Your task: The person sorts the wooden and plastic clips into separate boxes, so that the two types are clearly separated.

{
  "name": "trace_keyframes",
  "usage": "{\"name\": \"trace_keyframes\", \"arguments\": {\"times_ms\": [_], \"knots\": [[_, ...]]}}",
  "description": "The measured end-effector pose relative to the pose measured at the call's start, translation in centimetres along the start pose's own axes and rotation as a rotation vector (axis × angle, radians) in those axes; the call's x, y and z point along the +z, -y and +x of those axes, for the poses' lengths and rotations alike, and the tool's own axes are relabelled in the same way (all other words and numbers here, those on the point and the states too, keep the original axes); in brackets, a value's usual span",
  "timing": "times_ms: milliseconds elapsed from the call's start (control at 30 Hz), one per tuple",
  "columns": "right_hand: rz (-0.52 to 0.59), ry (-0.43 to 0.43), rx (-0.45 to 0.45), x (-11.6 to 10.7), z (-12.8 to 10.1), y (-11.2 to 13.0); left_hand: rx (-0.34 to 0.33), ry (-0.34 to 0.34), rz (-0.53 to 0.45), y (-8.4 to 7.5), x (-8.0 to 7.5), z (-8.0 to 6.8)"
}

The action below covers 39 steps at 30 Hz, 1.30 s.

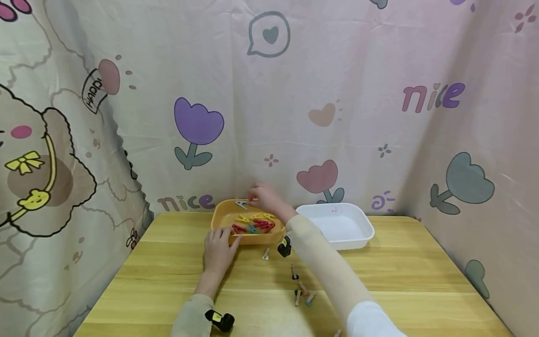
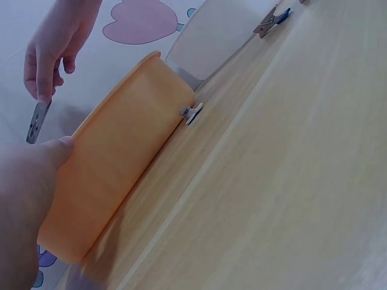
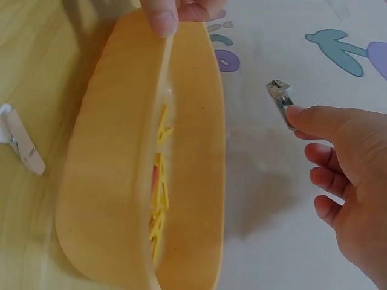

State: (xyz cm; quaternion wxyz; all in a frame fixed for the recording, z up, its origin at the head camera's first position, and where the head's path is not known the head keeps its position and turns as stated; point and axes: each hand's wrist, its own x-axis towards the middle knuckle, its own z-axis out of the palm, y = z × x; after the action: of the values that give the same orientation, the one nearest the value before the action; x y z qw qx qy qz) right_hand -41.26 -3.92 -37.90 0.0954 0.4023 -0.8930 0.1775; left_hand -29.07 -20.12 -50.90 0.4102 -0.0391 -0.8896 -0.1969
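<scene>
An orange plastic basket point(image 1: 252, 239) stands at the back of the table, holding several yellow, red and teal clothespins point(image 1: 263, 224). My left hand point(image 1: 219, 248) grips its near left rim; in the left wrist view the thumb point(image 2: 60, 151) lies on that rim. Above the basket's far side, my right hand point(image 1: 269, 199) pinches a small silvery-grey clip point(image 3: 281, 103) between thumb and finger. Its exact kind is hard to tell. The right wrist view shows the other fingers point(image 3: 326, 175) of that hand loosely curled, clear of the clip. The basket's wall hides most of its contents there.
Right of the orange basket stands a white tray point(image 1: 358, 241). A wooden clothespin with a white end point(image 1: 265, 254) lies before the basket. More wooden clothespins with coloured ends point(image 1: 297, 297) lie nearer, beside the right sleeve. A printed curtain point(image 1: 269, 117) hangs behind the table.
</scene>
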Motion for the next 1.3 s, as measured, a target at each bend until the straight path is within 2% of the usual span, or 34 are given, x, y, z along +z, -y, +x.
{"name": "trace_keyframes", "arguments": {"times_ms": [467,600,833,1300], "knots": [[-0.125,-0.034,0.02,2.0,2.5,1.3,0.032,-0.032,0.002,0.3,-0.1,-0.1],[-0.15,-0.034,0.03,2.7,3.0,1.2,0.015,-0.02,-0.001,0.2,-0.2,-0.1],[-0.13,-0.028,0.075,3.2,3.3,1.1,-0.027,0.028,-0.01,-0.1,-0.2,-0.1],[-0.119,-0.021,0.114,3.4,4.2,1.3,-0.017,0.039,-0.005,-0.1,-0.3,0.2]]}}
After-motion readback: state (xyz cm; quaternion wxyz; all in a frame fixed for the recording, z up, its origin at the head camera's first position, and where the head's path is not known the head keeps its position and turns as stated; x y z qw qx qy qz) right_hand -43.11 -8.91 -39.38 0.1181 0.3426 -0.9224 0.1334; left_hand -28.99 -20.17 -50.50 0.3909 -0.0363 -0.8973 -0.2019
